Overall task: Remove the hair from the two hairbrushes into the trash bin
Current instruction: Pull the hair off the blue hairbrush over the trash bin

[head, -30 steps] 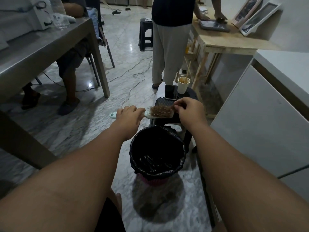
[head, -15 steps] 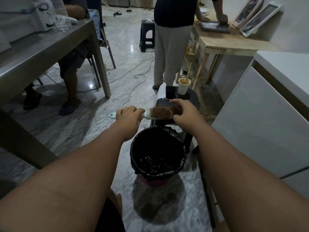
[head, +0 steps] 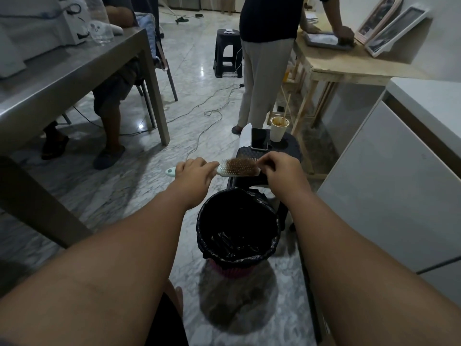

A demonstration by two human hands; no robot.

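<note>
A pale green hairbrush [head: 238,168] lies level in the air above the far rim of the trash bin [head: 207,245], which is lined with a black bag. Brown hair [head: 240,163] is matted over its bristles. My left hand [head: 193,174] is closed around the handle, whose tip sticks out to the left. My right hand [head: 282,171] is at the brush head's right end, fingertips pinching into the hair there. A second hairbrush is not visible.
A black stool [head: 287,148] behind the bin carries a phone [head: 259,141] and a paper cup [head: 279,128]. A white cabinet [head: 389,183] stands right, a grey table [head: 74,78] left with a seated person. Another person [head: 267,58] stands at a wooden table; cables [head: 207,113] cross the floor.
My right hand's fingers have shifted on the brush head's right end and now pinch into the hair from above. The brush and left hand have stayed over the bin.
</note>
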